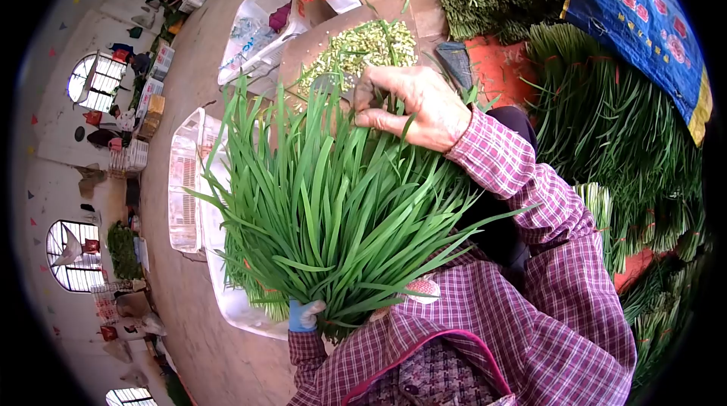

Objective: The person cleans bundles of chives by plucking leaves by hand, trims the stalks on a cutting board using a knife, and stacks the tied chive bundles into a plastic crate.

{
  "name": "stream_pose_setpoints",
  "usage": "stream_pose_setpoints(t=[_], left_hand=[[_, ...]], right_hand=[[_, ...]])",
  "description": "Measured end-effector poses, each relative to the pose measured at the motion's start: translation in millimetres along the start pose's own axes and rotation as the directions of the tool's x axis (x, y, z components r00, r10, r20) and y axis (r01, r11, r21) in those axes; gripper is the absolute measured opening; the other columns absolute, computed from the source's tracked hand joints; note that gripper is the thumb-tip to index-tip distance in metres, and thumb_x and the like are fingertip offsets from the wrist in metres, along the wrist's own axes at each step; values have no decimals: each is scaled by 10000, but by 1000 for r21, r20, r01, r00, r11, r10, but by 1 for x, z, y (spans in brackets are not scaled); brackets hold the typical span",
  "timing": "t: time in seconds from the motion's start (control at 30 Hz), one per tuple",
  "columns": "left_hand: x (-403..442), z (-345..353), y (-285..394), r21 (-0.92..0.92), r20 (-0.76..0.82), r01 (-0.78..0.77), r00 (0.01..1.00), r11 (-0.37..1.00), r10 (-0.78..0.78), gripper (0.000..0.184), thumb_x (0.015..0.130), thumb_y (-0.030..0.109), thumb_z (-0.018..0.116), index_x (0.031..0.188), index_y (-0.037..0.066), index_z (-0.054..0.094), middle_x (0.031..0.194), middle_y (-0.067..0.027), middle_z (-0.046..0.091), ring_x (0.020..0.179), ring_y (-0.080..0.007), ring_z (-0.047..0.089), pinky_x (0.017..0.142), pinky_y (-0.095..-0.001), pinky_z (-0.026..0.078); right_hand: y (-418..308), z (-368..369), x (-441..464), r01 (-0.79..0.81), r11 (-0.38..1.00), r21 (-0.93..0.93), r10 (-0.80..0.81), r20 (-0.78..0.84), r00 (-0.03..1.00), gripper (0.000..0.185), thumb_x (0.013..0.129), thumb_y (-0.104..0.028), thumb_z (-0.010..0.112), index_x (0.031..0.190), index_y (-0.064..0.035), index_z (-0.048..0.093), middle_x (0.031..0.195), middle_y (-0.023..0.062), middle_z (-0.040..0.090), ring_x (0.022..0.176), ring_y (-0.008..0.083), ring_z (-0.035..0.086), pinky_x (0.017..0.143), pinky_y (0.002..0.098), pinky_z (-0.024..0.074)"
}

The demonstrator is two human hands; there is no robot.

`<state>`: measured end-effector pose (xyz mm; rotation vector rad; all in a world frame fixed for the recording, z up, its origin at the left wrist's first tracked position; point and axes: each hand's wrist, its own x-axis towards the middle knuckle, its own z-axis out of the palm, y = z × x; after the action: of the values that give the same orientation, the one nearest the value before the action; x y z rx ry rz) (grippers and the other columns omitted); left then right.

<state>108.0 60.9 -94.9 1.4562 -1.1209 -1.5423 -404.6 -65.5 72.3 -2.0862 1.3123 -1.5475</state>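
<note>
Garlic chive bunch (326, 217), gripped in left hand (307, 316)
Right hand (415, 107): curled at far edge; cannot tell whether gripping anything.

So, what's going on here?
Someone in a purple plaid jacket grips a thick bunch of long, flat green leaves in the left hand. The right hand is curled beside the upper leaves; whether it holds any is unclear. Small pale pieces lie beyond, and more green bundles are piled at the right.

The right hand (415, 107) curls inward; the left hand (305, 315) grips, partly hidden.
</note>
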Motion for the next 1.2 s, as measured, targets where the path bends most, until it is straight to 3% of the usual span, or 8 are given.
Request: stream_pose_setpoints(t=[0.23, 0.33, 0.43, 0.67, 0.73, 0.93, 1.03, 1.2], left_hand=[[-3, -2, 4, -250, 47, -94, 993, 964, 109, 684, 655, -126, 670, 1293, -49, 436, 901, -78, 610, 623, -134, 533, 500, -271, 427], [5, -40, -17, -190, 109, -180, 973, 965, 203, 749, 638, -31, 604, 1366, -3, 431, 1229, -160, 580, 1051, -311, 609, 928, -441, 500], [-8, 27, 26, -265, 35, -115, 991, 957, 129, 635, 666, -131, 698, 1256, -46, 482, 922, -85, 611, 622, -129, 524, 488, -260, 399], [-11, 28, 34, -263, 72, -116, 988, 958, 139, 586, 704, -68, 752, 1235, -41, 505, 949, -84, 625, 632, -121, 543, 504, -244, 428], [-8, 31, 33, -268, 80, -115, 987, 957, 141, 590, 698, -65, 761, 1230, -40, 508, 954, -78, 627, 638, -122, 547, 512, -243, 435], [8, -31, -24, -63, 58, -73, 995, 995, 77, 522, 707, -45, 777, 1172, -37, 541, 898, -49, 612, 622, -119, 525, 509, -259, 416], [11, -18, -4, -176, 164, -182, 964, 967, 212, 644, 695, -104, 585, 1323, -13, 475, 1105, -121, 619, 931, -273, 626, 846, -411, 525], [-5, 41, 39, -119, 89, -93, 991, 989, 104, 595, 631, 49, 854, 1142, -28, 559, 1009, -58, 633, 845, -196, 621, 775, -341, 525]], right_hand=[[-3, 12, -39, -138, 986, -89, 154, 211, 965, 359, 893, -337, 608, 1106, -49, 583, 645, 200, 598, 621, 396, 600, 587, 462, 468], [-5, 16, -41, -211, 975, -70, 220, 167, 961, 353, 897, -335, 608, 1092, -42, 580, 630, 186, 603, 608, 381, 607, 580, 450, 469], [-1, 21, -37, -240, 967, -87, 249, 120, 961, 340, 891, -337, 622, 1037, -34, 571, 626, 153, 619, 604, 359, 620, 577, 436, 473], [10, 31, -29, -291, 956, -34, 293, 38, 955, 393, 852, -368, 673, 927, -6, 537, 618, 116, 617, 571, 317, 615, 541, 406, 444], [11, 31, -26, -323, 946, 2, 320, 135, 938, 583, 821, -435, 682, 1140, 39, 565, 631, 180, 618, 677, 403, 625, 667, 491, 489], [-6, 15, -14, -445, 892, 84, 392, 346, 852, 485, 805, -435, 707, 1082, -41, 652, 809, 189, 677, 807, 343, 661, 746, 434, 500], [3, 27, -20, -400, 882, 247, 316, 320, 893, 331, 821, -341, 724, 981, -60, 655, 688, 79, 572, 676, 193, 526, 621, 370, 424], [-10, 17, -17, -419, 865, 278, 322, 332, 886, 196, 850, -215, 722, 943, -54, 660, 547, -49, 472, 533, 32, 379, 497, 270, 347]])
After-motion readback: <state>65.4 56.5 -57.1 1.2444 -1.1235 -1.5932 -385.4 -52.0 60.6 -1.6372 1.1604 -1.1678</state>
